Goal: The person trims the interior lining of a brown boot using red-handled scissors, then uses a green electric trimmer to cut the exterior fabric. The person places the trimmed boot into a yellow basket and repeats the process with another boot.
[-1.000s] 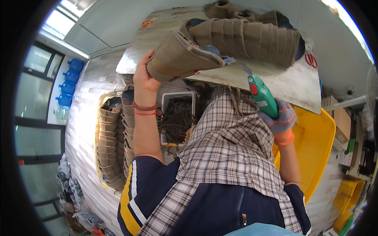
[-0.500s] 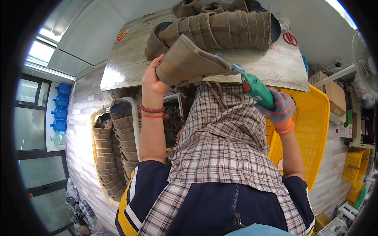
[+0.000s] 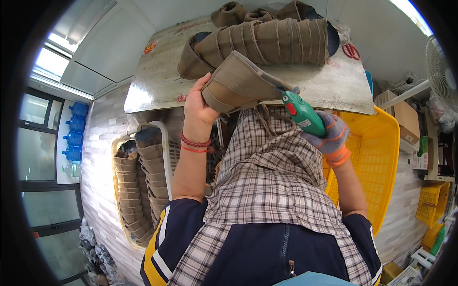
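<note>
My bare left hand (image 3: 200, 102) grips a tan shoe upper (image 3: 238, 82) by its rounded end, above the near edge of the table (image 3: 157, 78). My gloved right hand (image 3: 331, 133) is wrapped round a pair of green electric scissors (image 3: 305, 116) with a red button. The scissors' head meets the right end of the upper's edge; the upper partly hides the blades. Frayed strips (image 3: 268, 119) hang below the upper. Behind it on the table lies a long row of nested tan uppers (image 3: 272, 42).
Red-handled scissors (image 3: 351, 51) lie at the table's right side. More rolled uppers (image 3: 229, 13) sit at the back. To my left stands a pale basket (image 3: 168, 157) with stacked uppers; to my right, a yellow crate (image 3: 381, 167). A fan (image 3: 439, 66) is at far right.
The upper and my left hand have shifted slightly right and down. The electric scissors have moved a little left, with their head now partly behind the upper's edge.
</note>
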The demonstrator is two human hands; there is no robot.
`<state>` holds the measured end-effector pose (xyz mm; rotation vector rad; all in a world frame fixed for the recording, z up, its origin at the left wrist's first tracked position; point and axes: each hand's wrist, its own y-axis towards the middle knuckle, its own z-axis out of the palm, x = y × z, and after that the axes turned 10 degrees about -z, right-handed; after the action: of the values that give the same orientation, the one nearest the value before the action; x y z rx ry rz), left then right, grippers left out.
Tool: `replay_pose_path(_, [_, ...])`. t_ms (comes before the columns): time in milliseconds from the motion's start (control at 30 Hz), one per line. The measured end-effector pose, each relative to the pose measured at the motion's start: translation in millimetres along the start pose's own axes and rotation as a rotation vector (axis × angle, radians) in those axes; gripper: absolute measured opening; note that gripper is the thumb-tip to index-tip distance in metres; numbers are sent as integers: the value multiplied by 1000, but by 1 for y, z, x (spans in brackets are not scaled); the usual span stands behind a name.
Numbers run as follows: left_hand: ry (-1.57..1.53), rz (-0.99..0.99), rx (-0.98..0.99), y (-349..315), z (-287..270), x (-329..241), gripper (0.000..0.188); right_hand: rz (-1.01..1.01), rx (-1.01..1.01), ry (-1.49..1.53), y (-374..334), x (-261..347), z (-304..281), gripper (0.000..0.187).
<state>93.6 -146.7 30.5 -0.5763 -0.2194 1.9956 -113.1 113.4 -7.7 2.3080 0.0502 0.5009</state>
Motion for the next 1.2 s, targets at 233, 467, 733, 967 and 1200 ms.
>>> replay_pose_path(233, [28, 66, 247, -18, 15, 16, 36, 111, 1, 176, 6, 9, -2, 52])
replay_pose_path(467, [241, 273, 348, -36, 27, 29, 41, 242, -3, 322, 4, 12, 3, 54])
replay_pose_path(733, [573, 474, 435, -39, 16, 42, 40, 362, -14, 487, 9, 21, 7, 55])
replay_pose_path(967, [908, 623, 305, -31, 9, 56, 28, 419, -118, 572, 15, 30, 12, 49])
replay_pose_path(1200, [1531, 853, 149, -27, -5, 58, 22, 495, -177, 592, 19, 36, 14, 45])
